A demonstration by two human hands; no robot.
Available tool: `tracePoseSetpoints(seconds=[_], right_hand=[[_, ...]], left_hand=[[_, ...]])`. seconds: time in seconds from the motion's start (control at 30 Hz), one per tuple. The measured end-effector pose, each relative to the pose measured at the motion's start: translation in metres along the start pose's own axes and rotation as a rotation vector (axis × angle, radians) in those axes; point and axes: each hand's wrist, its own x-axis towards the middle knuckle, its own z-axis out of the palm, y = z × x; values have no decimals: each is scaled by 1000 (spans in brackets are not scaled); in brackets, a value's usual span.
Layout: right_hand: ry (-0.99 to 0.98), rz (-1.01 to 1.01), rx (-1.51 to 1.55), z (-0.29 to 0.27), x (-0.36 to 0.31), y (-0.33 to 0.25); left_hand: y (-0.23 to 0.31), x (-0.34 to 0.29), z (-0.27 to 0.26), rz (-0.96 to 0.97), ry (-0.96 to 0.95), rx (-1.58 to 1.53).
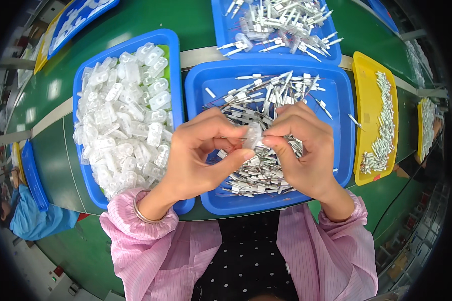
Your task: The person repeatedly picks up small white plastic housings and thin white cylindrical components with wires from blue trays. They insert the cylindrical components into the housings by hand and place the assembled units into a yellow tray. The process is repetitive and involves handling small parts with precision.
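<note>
A small clear plastic housing point(253, 133) is held up between my two hands, above the middle blue tray point(344, 150). My left hand point(203, 150) is closed in a pinch at its left side, thumb stretched below it, and a thin dark wire shows near the fingertips. At the housing's right edge, the thumb and forefinger of my right hand point(306, 148) press together on it. Whatever small part sits inside the housing is too small to tell. Beneath both hands, the tray holds a heap of white sleeved parts point(258, 173) with thin wire leads.
To the left, a blue tray point(175, 65) is heaped with clear plastic housings point(118, 110). Another blue tray point(336, 50) behind holds housings joined with white parts. A yellow tray point(362, 95) of small white pieces point(384, 120) stands right. A person's blue sleeve point(40, 215) appears far left.
</note>
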Motion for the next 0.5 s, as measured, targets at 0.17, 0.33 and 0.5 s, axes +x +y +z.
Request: tracePoseSetpoints(seconds=[0.17,0.33,0.5], right_hand=[[-53,54,-18,-6,3,6],[-16,81,-168,-34,51,28],[52,-80,-634,-42,126,57]], left_hand=[[15,6,-7,61,62,388],[20,16,-61,307,666,1619],[12,18,-76,-41,730,1756]])
